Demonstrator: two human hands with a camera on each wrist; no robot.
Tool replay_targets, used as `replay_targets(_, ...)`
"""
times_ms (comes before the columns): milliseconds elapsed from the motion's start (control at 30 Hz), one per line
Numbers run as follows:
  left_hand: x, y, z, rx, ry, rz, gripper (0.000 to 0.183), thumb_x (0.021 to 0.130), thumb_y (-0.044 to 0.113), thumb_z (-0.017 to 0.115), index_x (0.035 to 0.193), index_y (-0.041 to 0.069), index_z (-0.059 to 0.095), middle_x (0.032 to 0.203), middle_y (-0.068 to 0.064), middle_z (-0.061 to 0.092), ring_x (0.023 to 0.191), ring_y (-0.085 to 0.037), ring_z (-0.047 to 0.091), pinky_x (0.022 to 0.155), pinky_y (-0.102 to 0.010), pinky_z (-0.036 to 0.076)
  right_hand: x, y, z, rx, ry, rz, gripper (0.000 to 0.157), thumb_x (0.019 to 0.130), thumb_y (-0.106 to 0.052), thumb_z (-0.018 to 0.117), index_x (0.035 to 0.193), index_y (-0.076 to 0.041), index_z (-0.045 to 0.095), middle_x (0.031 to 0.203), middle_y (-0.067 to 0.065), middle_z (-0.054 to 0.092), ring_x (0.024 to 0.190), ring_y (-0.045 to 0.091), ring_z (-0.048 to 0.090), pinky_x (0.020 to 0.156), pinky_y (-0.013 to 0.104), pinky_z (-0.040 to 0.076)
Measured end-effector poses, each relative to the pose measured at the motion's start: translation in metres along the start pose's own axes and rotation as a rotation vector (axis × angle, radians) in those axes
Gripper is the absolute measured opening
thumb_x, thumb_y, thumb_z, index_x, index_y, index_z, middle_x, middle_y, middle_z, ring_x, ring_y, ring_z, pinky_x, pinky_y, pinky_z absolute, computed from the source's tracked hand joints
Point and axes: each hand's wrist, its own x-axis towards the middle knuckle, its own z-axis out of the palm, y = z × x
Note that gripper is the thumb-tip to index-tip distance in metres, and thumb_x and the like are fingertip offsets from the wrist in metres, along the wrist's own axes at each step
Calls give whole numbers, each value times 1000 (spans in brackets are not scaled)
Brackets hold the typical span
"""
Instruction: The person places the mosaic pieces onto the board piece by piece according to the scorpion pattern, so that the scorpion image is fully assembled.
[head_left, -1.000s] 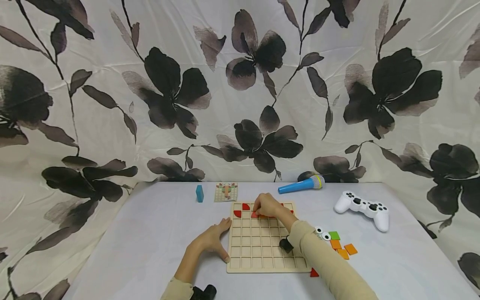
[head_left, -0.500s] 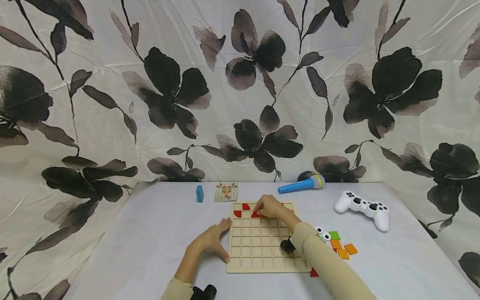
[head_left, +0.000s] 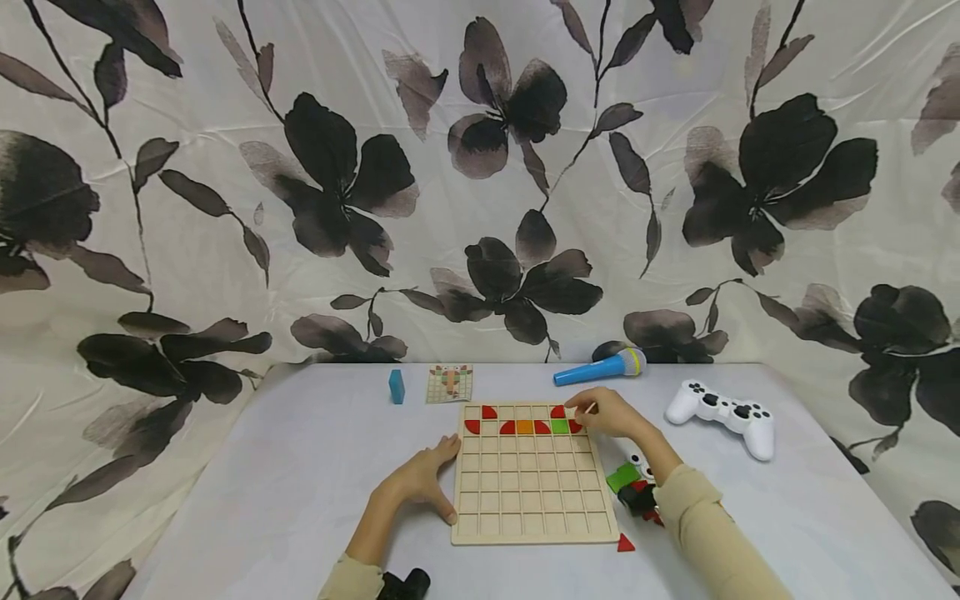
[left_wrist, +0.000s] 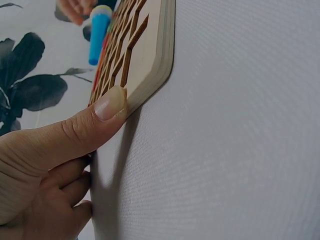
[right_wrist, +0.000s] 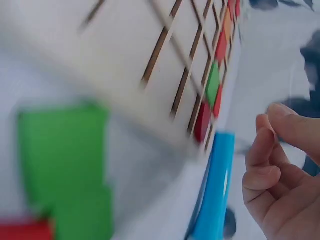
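Note:
A square wooden grid board [head_left: 532, 483] lies on the table. Red rounded pieces [head_left: 472, 427], an orange square [head_left: 524, 427] and a green square [head_left: 559, 427] sit in its two far rows. My left hand [head_left: 422, 479] spans the board's left edge, its thumb touching the near left corner. In the left wrist view, the thumb [left_wrist: 75, 127] lies straight against the wooden edge. My right hand [head_left: 611, 412] hovers by the far right corner. The right wrist view shows its thumb and index fingertips meeting, the other fingers curled, and no piece visible between them.
Loose green [head_left: 623, 477] and red pieces lie right of the board, partly hidden by the right wrist camera. A red triangle [head_left: 626, 543] is by the near right corner. Behind stand a pattern card [head_left: 450, 383], blue block [head_left: 397, 387] and toy microphone [head_left: 600, 367]; a white controller [head_left: 722, 417] lies right.
My right hand has moved right, from over the second row to the far right corner, uncovering the orange and green squares there. The left hand has stayed at the board's edge.

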Motion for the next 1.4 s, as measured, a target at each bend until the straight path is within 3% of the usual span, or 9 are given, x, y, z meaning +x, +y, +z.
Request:
replay_targets(167, 0, 0, 0, -3, 1, -5, 113, 48, 13, 93, 143, -5, 33, 151, -23, 25, 140, -41, 19, 112, -56, 17, -31, 15, -17, -10, 47, 27, 24, 86, 2, 59, 109, 10, 64, 86, 11, 65, 74, 17, 57, 65, 27, 50)
replay_targets(300, 0, 1, 0, -13, 2, -12, 113, 48, 13, 93, 143, -5, 33, 151, -24, 25, 139, -42, 19, 112, -57, 17, -56, 23, -24, 8, 55, 106, 26, 86, 1, 59, 110, 10, 63, 84, 6, 62, 72, 16, 53, 63, 24, 48)
replay_targets(700, 0, 0, 2, -26, 4, -9, 113, 48, 14, 93, 143, -5, 34, 151, -24, 25, 139, -42, 19, 111, -59, 19, -110, 38, -27, 53, 75, 237, 29, 84, 0, 63, 112, 10, 61, 83, 5, 59, 72, 18, 53, 60, 22, 48)
replay_targets(1000, 1, -1, 1, -21, 1, -10, 113, 48, 14, 93, 143, -4, 33, 151, -23, 24, 139, -43, 18, 111, -59, 18, -129, 43, -27, 91, 74, 330, 32, 82, 1, 65, 114, 9, 61, 85, 6, 58, 74, 19, 54, 60, 23, 51)
replay_targets(1400, 2, -2, 2, -30, 1, 1, 113, 48, 14, 92, 143, -5, 34, 151, -23, 25, 139, -42, 19, 111, -59, 19, -129, 47, -23, -43, 63, 374, 32, 81, -8, 70, 110, 2, 65, 92, 8, 60, 75, 19, 49, 61, 27, 46)
